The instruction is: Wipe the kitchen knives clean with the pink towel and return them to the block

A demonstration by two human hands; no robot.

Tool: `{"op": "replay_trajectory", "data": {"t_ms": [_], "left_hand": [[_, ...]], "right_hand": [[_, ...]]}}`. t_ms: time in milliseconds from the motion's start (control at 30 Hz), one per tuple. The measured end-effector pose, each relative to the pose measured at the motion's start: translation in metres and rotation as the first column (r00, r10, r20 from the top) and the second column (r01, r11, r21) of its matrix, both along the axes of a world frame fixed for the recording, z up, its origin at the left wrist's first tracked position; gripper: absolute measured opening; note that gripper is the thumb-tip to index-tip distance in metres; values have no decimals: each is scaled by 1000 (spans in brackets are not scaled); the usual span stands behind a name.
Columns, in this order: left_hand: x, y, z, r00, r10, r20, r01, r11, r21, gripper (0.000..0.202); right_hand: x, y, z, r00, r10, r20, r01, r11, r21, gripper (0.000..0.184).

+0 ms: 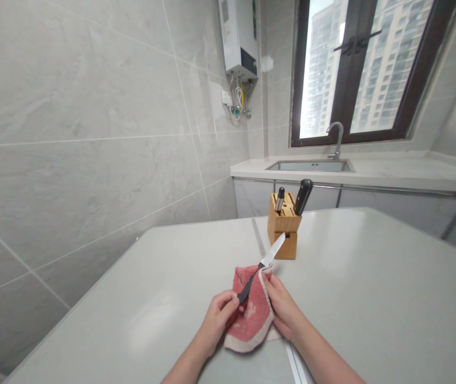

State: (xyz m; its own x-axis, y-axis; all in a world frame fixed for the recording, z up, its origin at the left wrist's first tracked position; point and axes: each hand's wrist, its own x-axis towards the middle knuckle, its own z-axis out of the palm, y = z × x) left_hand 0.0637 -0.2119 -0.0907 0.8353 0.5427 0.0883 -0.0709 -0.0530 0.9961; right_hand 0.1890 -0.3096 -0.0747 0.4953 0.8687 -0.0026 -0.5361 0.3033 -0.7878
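My left hand (216, 319) is closed round the black handle of a small knife (260, 269), whose white blade points up and away toward a wooden knife block (284, 226). My right hand (282, 306) holds a red cloth (252, 314) with a pale border, pinching it against the base of the blade. The cloth hangs between both hands just above the pale counter (372, 298). The block stands upright a little beyond the blade tip, with two dark-handled tools (303, 196) sticking out of its slots.
A sink with a curved tap (336, 140) sits on the far counter under a dark-framed window (372, 69). A white water heater (239, 37) hangs on the tiled wall at left. A seam (257, 237) runs down the counter.
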Motion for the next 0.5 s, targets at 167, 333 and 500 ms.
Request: {"op": "replay_trajectory", "data": {"t_ms": [167, 333, 500], "left_hand": [[-1, 0, 1, 999, -34, -14, 34, 999, 27, 38], [0, 0, -1, 998, -56, 25, 53, 995, 90, 36], [0, -1, -2, 997, -77, 23, 73, 987, 143, 33]], "right_hand": [[0, 0, 1, 1000, -12, 5, 12, 1000, -3, 37], [0, 0, -2, 1000, -8, 17, 8, 1000, 3, 34], [-4, 0, 0, 997, 5, 74, -3, 1000, -25, 36]]}}
